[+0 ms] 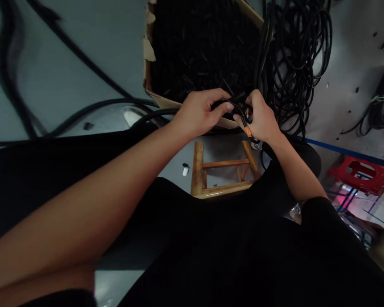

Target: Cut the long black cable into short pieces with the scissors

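My left hand point(200, 110) pinches a black cable point(160, 112) that runs in from the left side. Close beside it, my right hand point(260, 116) is closed around the cable's end section, where an orange band point(248, 131) and a small brass-coloured bit show. Dark thin pieces stick out between the two hands, too dark to make out fully. Both hands are over the near edge of a cardboard box point(149, 49) filled with many small black pieces point(205, 47).
A tangle of black cable point(294, 55) hangs right of the box. Below my hands is a wooden stool point(197, 170). Thick cables point(83, 59) cross the floor at left. At right are a red plastic stool point(361, 175), a blue floor line point(348, 152) and a cable coil point(382, 102).
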Demonstrator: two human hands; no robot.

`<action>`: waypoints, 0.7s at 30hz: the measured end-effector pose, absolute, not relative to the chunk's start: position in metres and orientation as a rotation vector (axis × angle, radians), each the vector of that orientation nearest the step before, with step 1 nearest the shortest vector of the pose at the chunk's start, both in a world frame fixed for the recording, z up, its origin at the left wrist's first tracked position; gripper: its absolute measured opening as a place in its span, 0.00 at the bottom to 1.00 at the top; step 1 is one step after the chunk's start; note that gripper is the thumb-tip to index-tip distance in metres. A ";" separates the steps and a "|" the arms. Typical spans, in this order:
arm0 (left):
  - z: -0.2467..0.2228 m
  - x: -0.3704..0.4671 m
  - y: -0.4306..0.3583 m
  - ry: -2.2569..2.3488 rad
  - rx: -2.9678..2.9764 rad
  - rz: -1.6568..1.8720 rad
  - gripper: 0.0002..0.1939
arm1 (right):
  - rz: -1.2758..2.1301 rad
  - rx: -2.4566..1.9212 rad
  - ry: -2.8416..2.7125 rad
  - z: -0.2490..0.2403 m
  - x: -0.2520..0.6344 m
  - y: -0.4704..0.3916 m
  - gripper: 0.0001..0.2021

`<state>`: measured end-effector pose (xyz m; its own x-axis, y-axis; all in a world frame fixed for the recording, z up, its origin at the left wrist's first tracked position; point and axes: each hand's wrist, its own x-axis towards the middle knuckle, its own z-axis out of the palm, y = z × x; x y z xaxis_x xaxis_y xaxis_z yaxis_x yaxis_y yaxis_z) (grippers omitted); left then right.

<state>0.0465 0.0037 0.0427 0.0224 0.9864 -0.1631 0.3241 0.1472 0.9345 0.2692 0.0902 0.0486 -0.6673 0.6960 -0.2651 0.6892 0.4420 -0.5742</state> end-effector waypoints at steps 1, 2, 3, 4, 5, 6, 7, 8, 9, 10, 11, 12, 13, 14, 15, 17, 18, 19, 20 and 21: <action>0.042 0.046 0.004 1.486 1.349 0.879 0.18 | 1.067 -1.280 -2.642 0.047 0.269 0.090 0.29; 0.041 0.046 0.005 1.491 1.358 0.870 0.19 | 1.084 -1.284 -2.627 0.046 0.269 0.091 0.28; 0.040 0.044 0.005 1.489 1.372 0.853 0.20 | 1.102 -1.290 -2.613 0.045 0.269 0.091 0.27; 0.039 0.041 0.005 1.478 1.390 0.828 0.22 | 1.122 -1.296 -2.599 0.045 0.270 0.092 0.26; 0.038 0.038 0.006 1.453 1.404 0.797 0.24 | 1.149 -1.302 -2.584 0.045 0.271 0.093 0.25; 0.038 0.034 0.007 1.415 1.404 0.765 0.26 | 1.184 -1.304 -2.566 0.046 0.273 0.094 0.24; 0.038 0.030 0.008 1.365 1.388 0.735 0.28 | 1.225 -1.302 -2.546 0.047 0.275 0.094 0.23; 0.038 0.026 0.009 1.308 1.356 0.707 0.28 | 1.270 -1.293 -2.532 0.048 0.277 0.095 0.22; 0.039 0.022 0.010 1.245 1.311 0.687 0.29 | 1.315 -1.272 -2.529 0.050 0.279 0.095 0.21; 0.039 0.020 0.010 1.179 1.257 0.681 0.30 | 1.350 -1.240 -2.537 0.052 0.280 0.094 0.21; 0.040 0.019 0.011 1.110 1.197 0.685 0.31 | 1.373 -1.198 -2.553 0.054 0.281 0.093 0.21; 0.040 0.019 0.011 1.046 1.131 0.693 0.32 | 1.384 -1.149 -2.575 0.056 0.281 0.092 0.21; 0.041 0.020 0.011 0.987 1.052 0.703 0.34 | 1.389 -1.098 -2.596 0.058 0.281 0.090 0.21; 0.041 0.023 0.011 0.937 0.961 0.711 0.35 | 1.394 -1.055 -2.612 0.060 0.280 0.089 0.21; 0.040 0.025 0.010 0.900 0.864 0.717 0.36 | 1.396 -1.030 -2.621 0.062 0.278 0.088 0.21; 0.039 0.029 0.008 0.853 0.683 0.722 0.36 | 1.411 -1.024 -2.642 0.064 0.276 0.087 0.19; 0.037 0.030 0.007 0.838 0.612 0.728 0.36 | 1.407 -1.045 -2.652 0.064 0.275 0.087 0.18; 0.035 0.030 0.007 0.825 0.561 0.732 0.36 | 1.396 -1.072 -2.664 0.064 0.275 0.088 0.17; 0.032 0.029 0.006 0.815 0.526 0.738 0.35 | 1.379 -1.097 -2.679 0.064 0.276 0.090 0.16; 0.029 0.027 0.006 0.814 0.507 0.748 0.35 | 1.358 -1.121 -2.695 0.063 0.277 0.092 0.16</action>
